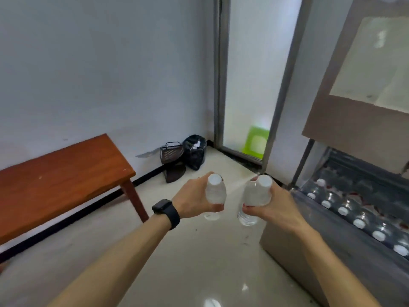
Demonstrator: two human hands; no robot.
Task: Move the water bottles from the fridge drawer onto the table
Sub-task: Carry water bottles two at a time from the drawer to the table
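My left hand [192, 201] grips a clear water bottle [215, 191] with a white cap, held upright above the floor. My right hand [274, 204] grips a second clear bottle [256, 196], also upright, close beside the first. The pulled-out fridge drawer [345, 220] lies at the right, with several white-capped bottles [358, 223] lying in rows inside it. The brown wooden table [59, 173] stands at the left against the wall, its top bare in the part I see.
A black bag [194, 155] and a dark wire basket [171, 151] sit on the floor in the far corner. A frosted glass door [254, 85] stands behind them. The fridge body [365, 89] rises at the right. Pale tiled floor [199, 262] lies between table and drawer.
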